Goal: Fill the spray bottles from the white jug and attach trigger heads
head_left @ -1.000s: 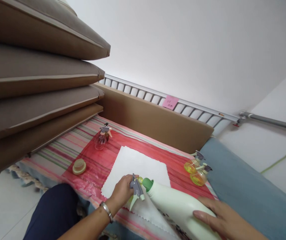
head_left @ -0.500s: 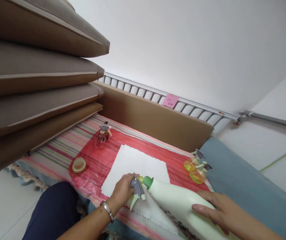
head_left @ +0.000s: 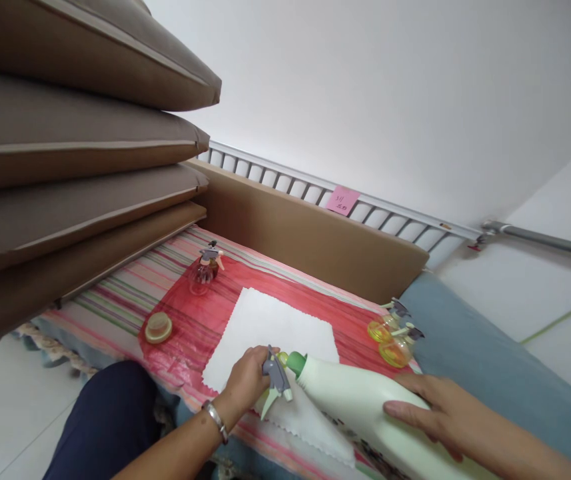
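My left hand [head_left: 249, 375], with a silver bracelet at the wrist, has its fingers closed round a grey trigger sprayer [head_left: 276, 375] with a pale green trigger. Beside the sprayer a small yellow part shows; the rest below is hidden by my hand. My right hand [head_left: 430, 407] grips a large pale green bottle [head_left: 350, 393], lying tilted with its green spout [head_left: 296, 363] pointed at that yellow part. I cannot make out any liquid running. Both hands are over a white scallop-edged cloth [head_left: 280, 320] on a red plastic sheet [head_left: 190, 320].
Two spray bottles with yellow liquid [head_left: 394, 352] stand at the right. Dark-topped bottles [head_left: 205, 270] are at the back left, a round cream lid [head_left: 158, 327] nearer. Stacked brown cushions [head_left: 85, 127] rise on the left. A brown board [head_left: 305, 233] leans before a radiator [head_left: 285, 181].
Both hands keep their hold, and the large bottle's spout stays at the yellow part. The view has shifted very slightly; little else differs.
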Motion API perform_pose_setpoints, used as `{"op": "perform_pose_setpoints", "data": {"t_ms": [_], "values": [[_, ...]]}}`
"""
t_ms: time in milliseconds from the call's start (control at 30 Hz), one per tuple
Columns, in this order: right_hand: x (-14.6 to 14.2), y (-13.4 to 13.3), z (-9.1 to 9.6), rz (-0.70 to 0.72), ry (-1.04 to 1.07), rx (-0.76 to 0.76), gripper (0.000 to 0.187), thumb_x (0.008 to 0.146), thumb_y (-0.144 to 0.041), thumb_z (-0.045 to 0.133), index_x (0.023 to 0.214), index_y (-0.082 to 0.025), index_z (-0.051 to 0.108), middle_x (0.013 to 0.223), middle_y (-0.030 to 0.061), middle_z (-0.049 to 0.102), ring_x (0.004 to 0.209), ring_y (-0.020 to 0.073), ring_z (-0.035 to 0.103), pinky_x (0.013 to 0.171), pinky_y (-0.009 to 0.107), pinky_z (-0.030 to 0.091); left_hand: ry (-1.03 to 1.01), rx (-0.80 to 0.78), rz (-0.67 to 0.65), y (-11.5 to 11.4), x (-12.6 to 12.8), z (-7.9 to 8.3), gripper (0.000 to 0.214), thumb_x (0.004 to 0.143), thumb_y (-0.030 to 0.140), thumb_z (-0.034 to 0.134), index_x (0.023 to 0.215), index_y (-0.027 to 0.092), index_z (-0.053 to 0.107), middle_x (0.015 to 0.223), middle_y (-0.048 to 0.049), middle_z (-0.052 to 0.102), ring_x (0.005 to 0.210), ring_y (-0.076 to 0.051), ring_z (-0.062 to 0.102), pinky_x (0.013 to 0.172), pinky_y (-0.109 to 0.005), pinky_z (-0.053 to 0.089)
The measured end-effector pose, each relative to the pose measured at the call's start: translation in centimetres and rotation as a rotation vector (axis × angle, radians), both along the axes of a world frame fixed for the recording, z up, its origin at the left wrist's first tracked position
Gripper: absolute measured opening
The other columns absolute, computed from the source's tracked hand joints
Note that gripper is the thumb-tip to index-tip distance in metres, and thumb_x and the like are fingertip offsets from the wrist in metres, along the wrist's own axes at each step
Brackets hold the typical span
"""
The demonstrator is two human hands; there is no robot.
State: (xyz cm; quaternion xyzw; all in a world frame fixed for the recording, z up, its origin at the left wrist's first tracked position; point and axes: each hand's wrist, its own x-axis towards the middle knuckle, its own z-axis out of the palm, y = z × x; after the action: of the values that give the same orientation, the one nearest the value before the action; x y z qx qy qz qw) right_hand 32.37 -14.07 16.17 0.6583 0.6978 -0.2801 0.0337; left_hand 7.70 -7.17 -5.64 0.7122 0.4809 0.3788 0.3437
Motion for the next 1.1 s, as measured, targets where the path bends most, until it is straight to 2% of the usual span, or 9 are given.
{"op": "perform_pose_setpoints", "data": {"t_ms": [200,1100], "values": [[0.2,0.2,0.1,0.006,0.007,-0.004,0.039,0.080,-0.050,0.047,0.079,-0.013,0.060,0.062,-0.0018,0.047,0.050,0.0121,0.048,0.036,0.018,0.035,0.002,0.005,0.005,0.0,0.1,-0.1,0.045,0.069,0.010,0.059,0.112,0.022,0.061,0.108,-0.0050,0.066,0.101,-0.021,0.058,0.088,-0.030,0.044],[-0.5,0.5,1.1,0.018,-0.047,-0.010,0.038,0.083,-0.049,0.049,0.087,-0.015,0.065,0.067,0.0023,0.056,0.051,0.0127,0.053,0.035,0.017,0.035,0.012,0.022,-0.009,-0.3,0.0,0.4,0.043,0.070,0.010,0.060,0.112,0.020,0.061,0.107,-0.0061,0.066,0.101,-0.022,0.058,0.088,-0.031,0.043]]}}
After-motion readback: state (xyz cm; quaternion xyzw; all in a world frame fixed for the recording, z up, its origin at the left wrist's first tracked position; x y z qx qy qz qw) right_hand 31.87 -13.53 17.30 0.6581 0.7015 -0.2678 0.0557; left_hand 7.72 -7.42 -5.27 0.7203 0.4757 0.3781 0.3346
